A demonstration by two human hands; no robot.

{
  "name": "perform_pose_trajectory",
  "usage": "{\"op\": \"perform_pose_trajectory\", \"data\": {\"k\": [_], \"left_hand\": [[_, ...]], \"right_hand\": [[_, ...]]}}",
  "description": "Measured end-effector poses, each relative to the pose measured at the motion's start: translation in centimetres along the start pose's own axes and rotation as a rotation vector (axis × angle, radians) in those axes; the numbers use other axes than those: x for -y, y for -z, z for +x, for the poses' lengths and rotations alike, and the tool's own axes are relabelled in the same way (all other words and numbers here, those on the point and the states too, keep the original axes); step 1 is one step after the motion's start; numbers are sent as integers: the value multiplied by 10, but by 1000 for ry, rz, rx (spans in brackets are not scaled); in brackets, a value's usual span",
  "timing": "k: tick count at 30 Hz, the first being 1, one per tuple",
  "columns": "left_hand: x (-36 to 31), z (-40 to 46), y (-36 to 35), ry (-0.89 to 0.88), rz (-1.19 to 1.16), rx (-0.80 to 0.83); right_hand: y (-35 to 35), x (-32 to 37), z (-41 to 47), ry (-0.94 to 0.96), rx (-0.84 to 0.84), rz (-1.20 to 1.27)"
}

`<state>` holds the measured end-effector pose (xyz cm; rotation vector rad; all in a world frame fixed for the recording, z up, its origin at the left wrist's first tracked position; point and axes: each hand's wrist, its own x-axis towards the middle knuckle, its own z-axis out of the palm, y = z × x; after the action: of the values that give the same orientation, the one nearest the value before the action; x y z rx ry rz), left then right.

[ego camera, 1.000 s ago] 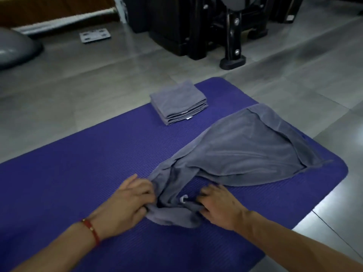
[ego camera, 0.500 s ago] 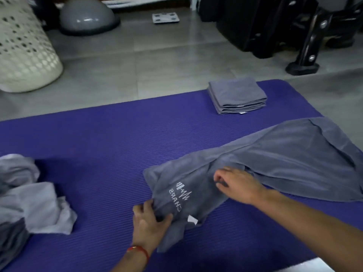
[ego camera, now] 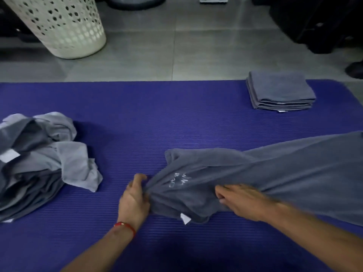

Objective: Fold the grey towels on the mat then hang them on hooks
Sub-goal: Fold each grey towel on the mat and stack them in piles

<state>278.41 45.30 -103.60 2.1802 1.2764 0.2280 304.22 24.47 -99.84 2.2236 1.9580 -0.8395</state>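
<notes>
The grey towel [ego camera: 265, 173] lies spread across the right half of the blue mat [ego camera: 157, 118], its near-left corner bunched in the grip of the left hand [ego camera: 135, 201], while the right hand [ego camera: 241, 201] lies on the cloth just beside it, fingers curled into the fabric. A stack of folded towels [ego camera: 280, 91] sits at the mat's far right edge, a heap of unfolded towels [ego camera: 39, 158] on its left, and a white perforated basket [ego camera: 59, 26] stands on the tiled floor [ego camera: 176, 46] beyond; nothing lies between the hands and the towel. Compared with 0.5 s ago, the printed corner is more gathered and creased, and the right hand has come nearer to the left.
</notes>
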Motion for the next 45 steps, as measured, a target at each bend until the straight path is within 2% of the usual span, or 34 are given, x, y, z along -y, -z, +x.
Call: {"op": "perform_pose_trajectory", "data": {"k": [2,3,5,9,12,14,16,18,21,25,28,30,32,36,38,41,45], "left_hand": [[17,6,15,-16,-30,11],[22,6,18,-36,-58,43],[28,0,20,1,-104,147],[35,-26,22,251,-183,252],[33,-46,17,329,-297,321],[31,-59,9,352,-229,312],[32,-71,0,299,-69,280],[33,-80,-3,256,-72,247],[38,-82,-1,341,-311,183],[39,-78,5,507,-759,209],[39,-81,12,567,-920,221],[44,-83,20,575,-968,194],[48,-84,26,598,-1000,168],[55,-77,37,592,-987,105],[59,-66,42,620,-1005,44],[63,-46,51,654,-1028,-30],[89,-23,74,690,-1003,-224]], "right_hand": [[10,9,0,65,106,28],[17,12,6,76,106,9],[38,17,31,92,14,-41],[84,32,120,28,-155,-124],[88,41,181,-30,-145,-112],[78,49,207,-2,-79,-149],[69,55,219,57,-36,-256],[64,53,224,105,-34,-334],[67,44,227,61,-37,-231],[69,33,236,-16,38,-58],[75,35,246,-134,121,94],[90,43,257,-215,36,212],[117,51,274,-217,-93,266],[171,71,317,-99,-395,70],[179,73,336,-108,-442,36],[171,71,356,-129,-463,113],[165,86,387,35,-503,243]]}}
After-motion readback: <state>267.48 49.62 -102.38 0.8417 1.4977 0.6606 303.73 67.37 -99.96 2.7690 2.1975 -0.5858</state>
